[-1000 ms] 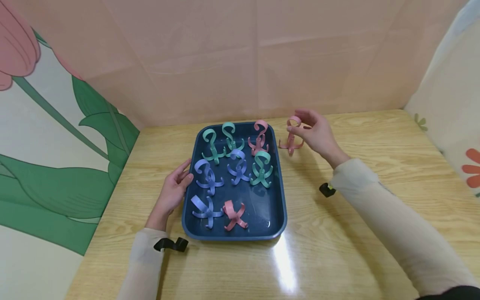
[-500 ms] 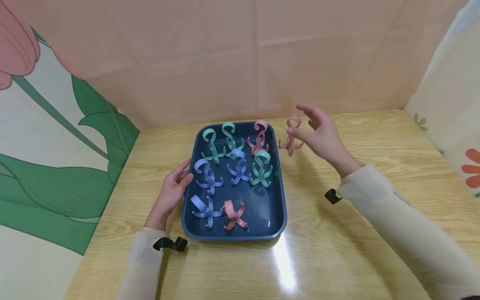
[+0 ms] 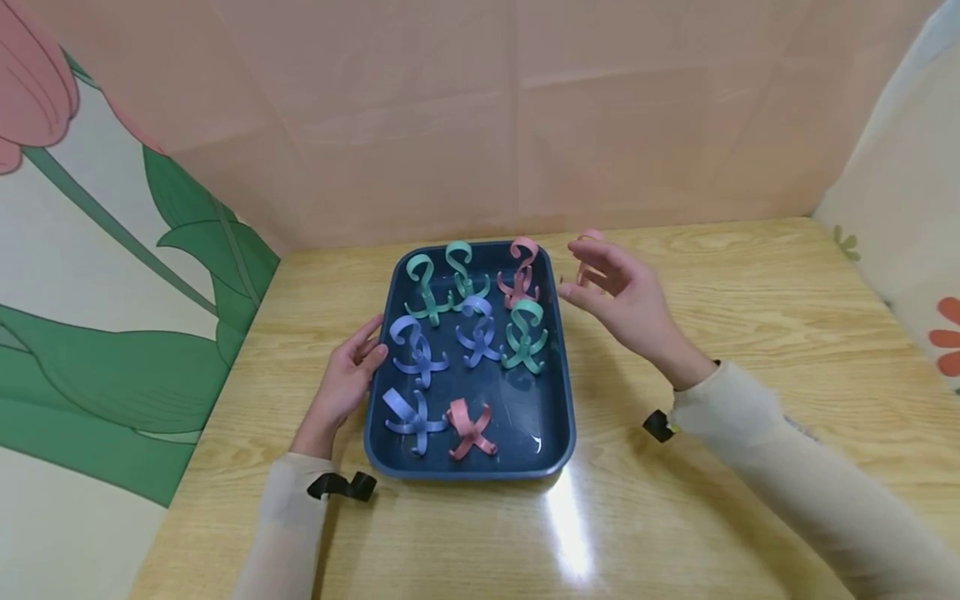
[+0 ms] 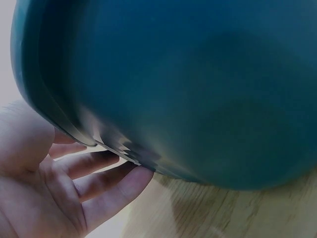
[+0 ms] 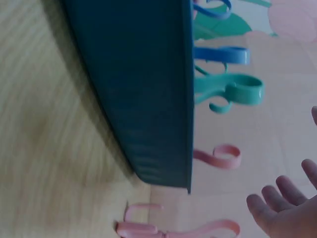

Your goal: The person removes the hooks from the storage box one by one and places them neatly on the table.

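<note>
A dark blue tray [image 3: 517, 417] holds several plastic hanging hooks with curled tops and splayed prongs. They are green [image 3: 523, 337], purple-blue [image 3: 420, 362] and pink [image 3: 472, 429]. My left hand [image 3: 347, 385] grips the tray's left edge, thumb at the rim; in the left wrist view its fingers [image 4: 119, 193] reach along the outer wall. Beyond the tray's right side another pink hook [image 5: 138, 229] stands on the table, mostly hidden behind my right hand [image 3: 626, 304] in the head view. That hand hovers by the tray's far right edge, fingers loosely bent, holding nothing.
The tray stands on a wood-grain table [image 3: 637, 517]. A pinkish sheet [image 3: 510, 125] hangs behind the table's back edge. A leaf-and-flower printed panel [image 3: 112, 375] borders the left, and another printed panel [image 3: 900, 208] the right.
My right hand has let go of the pink hook beside the tray, drawn back, then moved left and nearer to the tray's edge. The left hand and the tray stay in place.
</note>
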Demonstrator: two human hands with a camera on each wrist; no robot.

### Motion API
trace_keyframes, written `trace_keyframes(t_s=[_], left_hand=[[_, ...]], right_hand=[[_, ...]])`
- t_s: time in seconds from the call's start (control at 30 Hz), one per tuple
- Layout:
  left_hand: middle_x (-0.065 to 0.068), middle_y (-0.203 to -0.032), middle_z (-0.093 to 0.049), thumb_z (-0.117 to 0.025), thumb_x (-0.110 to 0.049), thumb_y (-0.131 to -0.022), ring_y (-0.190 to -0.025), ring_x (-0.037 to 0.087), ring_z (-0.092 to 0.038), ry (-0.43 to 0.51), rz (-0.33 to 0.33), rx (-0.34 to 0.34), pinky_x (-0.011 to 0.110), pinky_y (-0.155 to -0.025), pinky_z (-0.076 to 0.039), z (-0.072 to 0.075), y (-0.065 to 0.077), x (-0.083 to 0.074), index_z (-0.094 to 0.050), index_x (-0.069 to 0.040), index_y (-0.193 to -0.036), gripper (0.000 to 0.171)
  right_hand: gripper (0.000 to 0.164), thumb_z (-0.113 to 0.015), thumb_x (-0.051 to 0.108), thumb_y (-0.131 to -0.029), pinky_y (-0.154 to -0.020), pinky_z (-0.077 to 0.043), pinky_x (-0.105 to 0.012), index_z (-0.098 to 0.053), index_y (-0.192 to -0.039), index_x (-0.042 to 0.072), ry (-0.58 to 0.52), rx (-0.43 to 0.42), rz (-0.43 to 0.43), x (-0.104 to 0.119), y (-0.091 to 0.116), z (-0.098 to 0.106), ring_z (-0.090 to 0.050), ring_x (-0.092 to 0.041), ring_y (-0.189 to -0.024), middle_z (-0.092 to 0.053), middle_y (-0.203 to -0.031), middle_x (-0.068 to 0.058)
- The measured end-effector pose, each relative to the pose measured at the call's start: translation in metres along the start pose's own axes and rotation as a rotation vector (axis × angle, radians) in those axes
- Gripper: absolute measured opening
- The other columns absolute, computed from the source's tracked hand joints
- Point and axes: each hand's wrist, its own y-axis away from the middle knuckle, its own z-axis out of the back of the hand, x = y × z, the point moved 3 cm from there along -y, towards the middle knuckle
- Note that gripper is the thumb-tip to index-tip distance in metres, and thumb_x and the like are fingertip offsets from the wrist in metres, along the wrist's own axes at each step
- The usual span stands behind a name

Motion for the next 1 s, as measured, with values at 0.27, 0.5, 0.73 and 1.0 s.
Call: trace_keyframes(t_s=[0.27, 0.5, 0.73, 1.0], left_hand=[[0.015, -0.147, -0.052, -0.049, -0.017, -0.107, -0.121, 0.032, -0.061, 0.005, 0.002, -0.003, 0.042, -0.087, -0.057, -0.001, 0.0, -0.002, -0.038, -0.027, -0.156, 0.051], [0.016, -0.147, -0.052, -0.048, -0.014, -0.107, -0.12, 0.032, -0.061, 0.018, -0.007, -0.004, 0.041, -0.087, -0.057, -0.001, 0.0, -0.003, -0.038, -0.025, -0.157, 0.052], [0.017, -0.145, -0.053, -0.048, -0.012, -0.107, -0.117, 0.033, -0.062, 0.026, -0.023, -0.004, 0.037, -0.084, -0.058, 0.0, 0.001, -0.002, -0.037, -0.022, -0.157, 0.052], [0.016, -0.146, -0.053, -0.048, -0.014, -0.107, -0.119, 0.032, -0.062, 0.023, -0.017, -0.002, 0.039, -0.085, -0.057, -0.001, 0.001, -0.002, -0.038, -0.024, -0.157, 0.052]], right_hand=[[0.05, -0.075, 0.002, -0.089, -0.105, -0.045, -0.049, -0.059, -0.136, 0.0, -0.117, 0.069, -0.001, -0.004, 0.011, -0.02, -0.054, -0.03, -0.128, -0.061, -0.136, -0.012], [0.052, -0.077, 0.001, -0.087, -0.101, -0.048, -0.049, -0.058, -0.136, 0.001, -0.139, 0.127, -0.004, -0.008, 0.016, -0.037, -0.056, -0.031, -0.126, -0.062, -0.135, -0.011], [0.051, -0.077, -0.002, -0.086, -0.098, -0.051, -0.04, -0.059, -0.134, 0.0, -0.137, 0.159, 0.027, -0.013, 0.016, -0.05, -0.062, -0.031, -0.118, -0.064, -0.128, -0.011], [0.049, -0.079, 0.004, -0.087, -0.09, -0.055, -0.033, -0.061, -0.133, 0.002, -0.067, 0.14, -0.01, -0.02, 0.016, -0.058, -0.067, -0.025, -0.107, -0.068, -0.124, -0.007]])
